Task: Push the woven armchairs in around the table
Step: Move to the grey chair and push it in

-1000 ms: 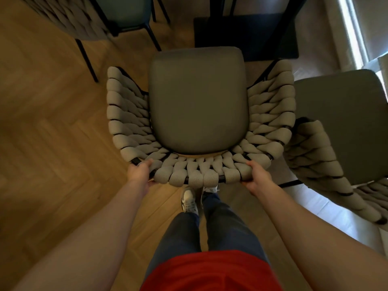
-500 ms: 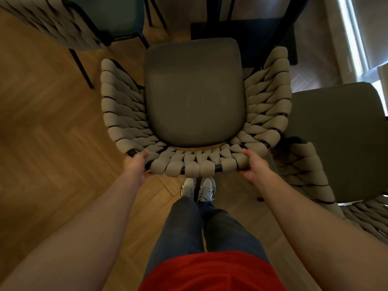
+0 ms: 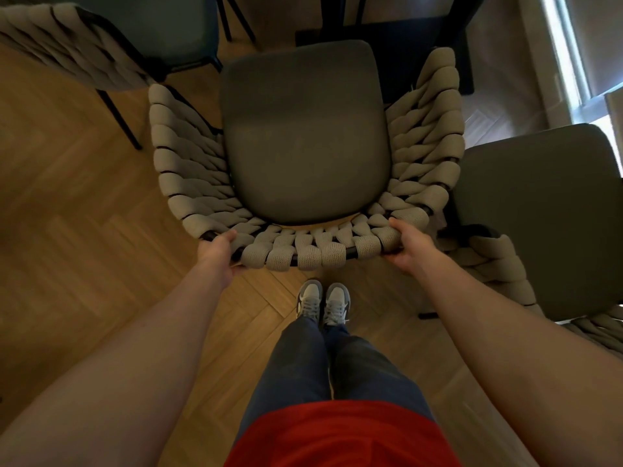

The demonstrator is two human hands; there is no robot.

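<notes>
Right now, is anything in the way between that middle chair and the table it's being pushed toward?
Nothing visible blocks it. Both hands, left hand and right hand, grip the middle armchair by its back. Ahead lies only bare floor before the dark table base; neighbouring armchairs stand at either side.

Warm wood parquet floor [image 3: 67,203] laid in a herringbone pattern fills the near and left side of the scene. Far right there's a window [image 3: 573,55] letting in bright daylight — the frame looks pale, with a light wall strip [image 3: 536,62] beside it. A dark flat base [image 3: 421,55] sits on the floor at the far middle — pretty shadowy there.
</notes>
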